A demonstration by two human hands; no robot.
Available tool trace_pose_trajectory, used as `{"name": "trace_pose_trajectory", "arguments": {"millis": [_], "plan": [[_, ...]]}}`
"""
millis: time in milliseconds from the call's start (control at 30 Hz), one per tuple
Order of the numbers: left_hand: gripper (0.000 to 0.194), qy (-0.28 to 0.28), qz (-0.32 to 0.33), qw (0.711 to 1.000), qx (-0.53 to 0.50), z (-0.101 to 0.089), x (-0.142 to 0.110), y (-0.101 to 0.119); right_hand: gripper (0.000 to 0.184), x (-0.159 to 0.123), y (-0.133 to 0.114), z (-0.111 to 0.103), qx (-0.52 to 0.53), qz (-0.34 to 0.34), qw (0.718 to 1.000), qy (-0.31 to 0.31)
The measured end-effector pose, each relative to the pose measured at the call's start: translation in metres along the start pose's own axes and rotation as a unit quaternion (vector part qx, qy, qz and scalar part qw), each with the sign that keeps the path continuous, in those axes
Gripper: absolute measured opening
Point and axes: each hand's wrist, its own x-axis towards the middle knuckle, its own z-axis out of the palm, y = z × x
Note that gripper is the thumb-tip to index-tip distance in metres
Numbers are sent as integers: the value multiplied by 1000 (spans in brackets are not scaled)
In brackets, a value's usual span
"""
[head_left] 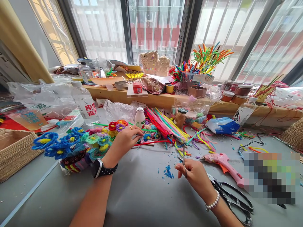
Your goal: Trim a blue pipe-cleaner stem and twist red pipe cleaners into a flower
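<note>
My left hand (126, 138), with a watch on its wrist, reaches among small pipe-cleaner flowers. Its fingers are bent and close together; what they pinch, if anything, is hidden. Just past its fingertips lies a blue pipe-cleaner flower (147, 137), and a red pipe cleaner (153, 142) runs close below. Small scissors (184, 157) stand upright in my right hand (195, 175), blades pointing away from me. Blue fuzz clippings (168, 171) are scattered left of that hand. Left of my left wrist, bigger blue flowers (59, 149) stand in a colourful bunch.
A pink glue gun (226, 165) and large black-handled scissors (236, 197) lie right of my right hand. Behind are a pipe-cleaner bundle (163, 124), a small white bottle (139, 118) and a brown jar (180, 119). At left stand a water bottle (85, 105) and woven basket (16, 154).
</note>
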Motion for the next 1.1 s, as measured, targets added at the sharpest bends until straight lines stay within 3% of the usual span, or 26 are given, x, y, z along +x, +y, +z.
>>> {"name": "trace_pose_trajectory", "arguments": {"millis": [200,433,833,1100], "plan": [[15,64,-26,997,23,11,2,11,56,-2,-4,-2,-1,-4,1000,10],[15,38,-105,990,85,28,6,5,56,-1,-5,-1,-7,-12,1000,3],[19,26,-114,971,208,45,6,-10,46,-2,-4,0,-13,-12,1000,-5],[19,28,-104,969,222,51,9,-8,43,0,-4,1,-24,-8,1000,-3]]}}
